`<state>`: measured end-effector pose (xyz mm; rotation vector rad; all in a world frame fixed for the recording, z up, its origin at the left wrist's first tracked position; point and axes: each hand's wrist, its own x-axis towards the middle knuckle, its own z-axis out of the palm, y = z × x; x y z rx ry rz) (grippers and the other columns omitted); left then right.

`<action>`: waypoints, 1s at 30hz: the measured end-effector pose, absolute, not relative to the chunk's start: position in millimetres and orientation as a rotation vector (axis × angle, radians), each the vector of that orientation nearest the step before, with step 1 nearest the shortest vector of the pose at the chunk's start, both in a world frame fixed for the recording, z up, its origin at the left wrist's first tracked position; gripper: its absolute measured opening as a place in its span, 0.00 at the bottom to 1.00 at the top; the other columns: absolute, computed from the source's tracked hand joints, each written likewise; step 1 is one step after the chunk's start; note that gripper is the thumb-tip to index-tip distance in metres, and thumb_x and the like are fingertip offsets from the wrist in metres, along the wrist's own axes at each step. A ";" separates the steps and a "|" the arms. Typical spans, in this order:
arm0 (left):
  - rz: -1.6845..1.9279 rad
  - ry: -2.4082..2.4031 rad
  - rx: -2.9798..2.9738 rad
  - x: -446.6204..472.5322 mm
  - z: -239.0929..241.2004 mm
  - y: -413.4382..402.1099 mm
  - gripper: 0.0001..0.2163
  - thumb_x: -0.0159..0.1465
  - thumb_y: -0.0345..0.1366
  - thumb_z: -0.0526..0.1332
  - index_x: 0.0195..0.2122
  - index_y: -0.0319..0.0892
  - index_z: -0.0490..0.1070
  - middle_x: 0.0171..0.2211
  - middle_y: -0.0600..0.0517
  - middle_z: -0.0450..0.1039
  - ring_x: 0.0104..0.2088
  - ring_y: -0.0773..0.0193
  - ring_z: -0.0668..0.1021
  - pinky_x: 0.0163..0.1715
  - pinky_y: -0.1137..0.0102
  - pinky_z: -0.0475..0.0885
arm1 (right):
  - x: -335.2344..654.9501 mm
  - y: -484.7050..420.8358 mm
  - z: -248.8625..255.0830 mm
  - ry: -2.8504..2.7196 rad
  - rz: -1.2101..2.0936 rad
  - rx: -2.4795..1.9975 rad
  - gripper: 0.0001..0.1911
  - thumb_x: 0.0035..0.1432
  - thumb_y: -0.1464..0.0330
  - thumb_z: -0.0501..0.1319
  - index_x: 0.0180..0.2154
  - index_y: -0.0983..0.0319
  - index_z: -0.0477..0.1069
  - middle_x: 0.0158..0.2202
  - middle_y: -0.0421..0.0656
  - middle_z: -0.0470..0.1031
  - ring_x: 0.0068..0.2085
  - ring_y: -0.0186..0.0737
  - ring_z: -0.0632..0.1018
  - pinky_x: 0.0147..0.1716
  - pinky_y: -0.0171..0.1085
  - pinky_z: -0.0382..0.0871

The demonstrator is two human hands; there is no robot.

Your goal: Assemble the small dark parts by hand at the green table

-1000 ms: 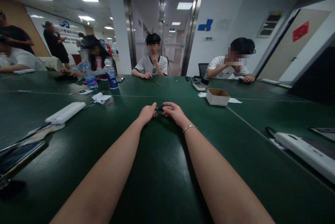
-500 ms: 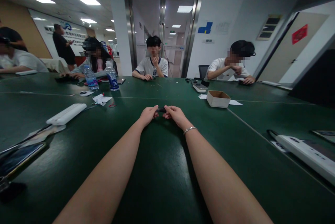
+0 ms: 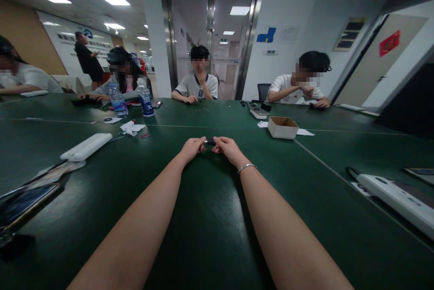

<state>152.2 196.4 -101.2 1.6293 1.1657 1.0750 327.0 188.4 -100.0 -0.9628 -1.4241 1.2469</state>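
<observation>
A slim, small black and silver object spans the gap between my two hands, lying roughly level just above the table. My left hand pinches its silver end between thumb and fingers. The black, thicker end sits in the closed fingers of my right hand, which has a silver bracelet at the wrist. Its exact kind is too small to make out, and both tips are hidden by fingers. Beneath the hands is the dark green table.
An open cardboard box stands beyond my right hand. White power strips lie left and right. A phone rests at lower left. Two bottles, one a water bottle, stand farther back. Several people sit across the table.
My hands stay almost in place; slightly more of the object's silver part shows between them. In the left background, a standing person has shifted right and another has gone from view.
</observation>
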 end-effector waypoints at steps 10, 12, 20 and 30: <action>1.030 1.260 1.750 147.1 -105.7 199.1 0.28 0.60 0.59 0.49 0.13 0.41 0.64 0.19 0.50 0.70 0.24 0.64 0.71 0.33 0.67 0.64 | 327.2 188.2 -99.5 -1.405 1.293 -0.954 0.14 0.55 0.61 0.67 0.34 0.66 0.72 0.23 0.41 0.75 0.23 0.29 0.73 0.25 0.28 0.67; 1.016 1.283 1.757 146.9 -104.2 197.3 0.29 0.60 0.59 0.48 0.13 0.42 0.64 0.19 0.49 0.70 0.24 0.63 0.71 0.33 0.67 0.64 | 327.4 188.3 -99.6 -1.396 1.302 -0.952 0.12 0.56 0.62 0.66 0.35 0.66 0.72 0.23 0.41 0.75 0.23 0.29 0.73 0.25 0.28 0.67; 1.014 1.283 1.769 145.9 -103.6 196.5 0.28 0.61 0.57 0.49 0.12 0.42 0.63 0.19 0.49 0.70 0.24 0.63 0.72 0.35 0.67 0.65 | 327.0 187.9 -98.9 -1.396 1.309 -0.950 0.11 0.54 0.65 0.68 0.37 0.65 0.73 0.24 0.40 0.76 0.24 0.30 0.74 0.26 0.29 0.69; 1.003 1.305 1.796 148.7 -101.8 195.8 0.29 0.62 0.56 0.46 0.11 0.43 0.63 0.18 0.49 0.70 0.25 0.62 0.73 0.37 0.67 0.66 | 330.4 187.7 -99.5 -1.390 1.321 -0.896 0.14 0.49 0.68 0.70 0.39 0.63 0.73 0.27 0.39 0.76 0.24 0.29 0.74 0.24 0.29 0.68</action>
